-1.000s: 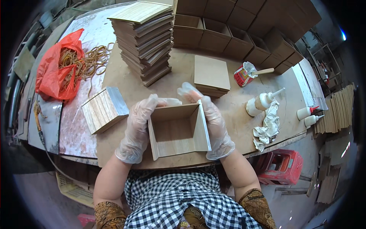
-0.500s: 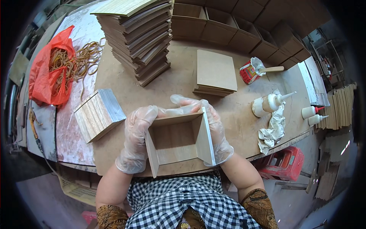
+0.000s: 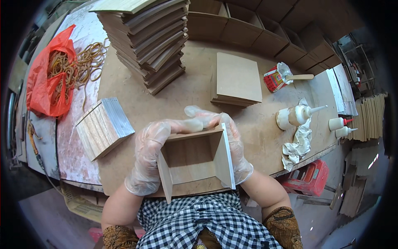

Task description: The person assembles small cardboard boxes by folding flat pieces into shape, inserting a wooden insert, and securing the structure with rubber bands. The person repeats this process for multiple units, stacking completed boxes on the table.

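Between my gloved hands is a partly assembled wooden box (image 3: 190, 159), its open side facing me and the side near my body without a panel. My left hand (image 3: 150, 149) wraps round its left panel and far corner, closed on it. My right hand (image 3: 233, 143) grips the right panel, whose edge is pale, with fingers over the far wall. Both hands wear clear plastic gloves. To the left lies a stack of small wood panels (image 3: 103, 128) with whitish-grey edges. Beyond the hands sits a short pile of square boards (image 3: 238, 79).
A tall stack of brown panels (image 3: 153, 45) stands at the far left. Finished-looking open boxes (image 3: 244, 31) line the back. A red bag of rubber bands (image 3: 49, 83), a glue bottle (image 3: 296, 115), a crumpled cloth (image 3: 298, 145) and a red tub with a stick (image 3: 277, 79) surround the work area.
The box and both hands have shifted slightly nearer my body. My left fingers have slid along the far wall toward my right fingers. The whole view has moved a little.
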